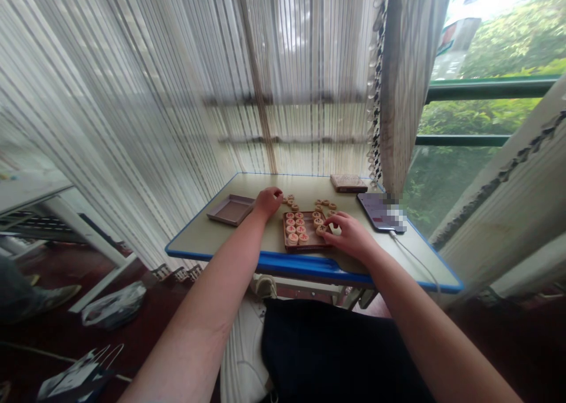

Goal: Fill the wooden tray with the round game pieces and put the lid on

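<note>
In front of me an open box [287, 247] holds round wooden Chinese chess pieces. Red-marked pieces [299, 222] fill two columns on its left side, and dark-marked pieces [317, 215] line its right side. My right hand [351, 235] reaches over the box's right edge, thumb and fingers closed on a dark-marked chess piece [321, 228] in the right column. Beyond the box, my left hand [267, 201] has its fingers curled together beside loose pieces [291, 203]; whatever it may hold is hidden. More loose pieces [326, 202] lie behind the box's right half.
A shallow tray-like lid [230, 210] lies left on the blue-edged table [190, 242]. At the back right sits a flat box [348, 183]; a phone [375, 212] with a cable [418, 255] is at the right. String curtains [305, 138] hang behind. Bags [114, 304] lie on the floor.
</note>
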A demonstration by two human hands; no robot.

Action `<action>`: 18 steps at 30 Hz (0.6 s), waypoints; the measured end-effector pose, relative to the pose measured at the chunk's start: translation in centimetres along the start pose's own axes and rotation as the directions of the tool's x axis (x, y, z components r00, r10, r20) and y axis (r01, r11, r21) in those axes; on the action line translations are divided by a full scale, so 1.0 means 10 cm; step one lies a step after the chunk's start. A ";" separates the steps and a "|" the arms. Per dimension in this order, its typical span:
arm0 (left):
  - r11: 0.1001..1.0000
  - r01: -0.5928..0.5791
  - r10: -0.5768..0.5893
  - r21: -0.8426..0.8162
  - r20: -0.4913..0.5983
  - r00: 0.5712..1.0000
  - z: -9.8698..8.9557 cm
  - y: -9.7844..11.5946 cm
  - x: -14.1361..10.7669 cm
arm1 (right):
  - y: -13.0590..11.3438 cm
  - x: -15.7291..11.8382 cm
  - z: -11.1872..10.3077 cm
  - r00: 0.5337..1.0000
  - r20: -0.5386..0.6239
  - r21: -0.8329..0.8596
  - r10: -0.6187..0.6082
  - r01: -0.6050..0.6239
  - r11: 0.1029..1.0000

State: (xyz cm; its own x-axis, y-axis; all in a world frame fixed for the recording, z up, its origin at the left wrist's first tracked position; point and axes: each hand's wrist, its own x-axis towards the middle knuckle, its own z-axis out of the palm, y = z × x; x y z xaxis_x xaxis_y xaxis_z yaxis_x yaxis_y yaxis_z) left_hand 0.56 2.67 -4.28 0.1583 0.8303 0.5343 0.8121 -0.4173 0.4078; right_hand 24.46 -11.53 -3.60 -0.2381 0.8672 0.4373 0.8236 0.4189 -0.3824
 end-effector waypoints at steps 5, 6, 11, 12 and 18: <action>1.000 0.018 -0.018 0.005 0.013 1.000 0.01 -0.01 0.00 | 0.01 0.01 0.03 1.000 -0.015 -0.001 -0.012 0.012 1.000; 1.000 0.015 -0.015 0.004 0.015 1.000 0.01 -0.01 0.00 | 0.01 0.01 0.04 1.000 -0.013 -0.001 -0.014 0.014 1.000; 1.000 -0.002 0.002 0.002 0.025 1.000 0.02 -0.03 0.01 | 0.02 0.01 0.05 1.000 -0.004 0.004 -0.017 0.017 1.000; 1.000 -0.003 0.003 0.003 0.024 1.000 0.03 -0.04 0.01 | 0.02 0.01 0.05 1.000 -0.007 0.005 -0.017 0.017 1.000; 1.000 0.000 0.000 -0.004 0.038 0.999 0.02 -0.04 0.00 | 0.01 -0.01 0.01 0.995 -0.099 0.006 0.012 -0.011 1.000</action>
State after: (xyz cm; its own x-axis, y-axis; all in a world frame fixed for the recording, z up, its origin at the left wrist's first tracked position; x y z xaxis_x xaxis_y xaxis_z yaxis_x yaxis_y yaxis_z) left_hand 0.39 2.90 -4.61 0.1798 0.8438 0.5057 0.8100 -0.4187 0.4106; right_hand 24.53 -11.59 -3.73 -0.1762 0.8412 0.5112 0.8233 0.4106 -0.3919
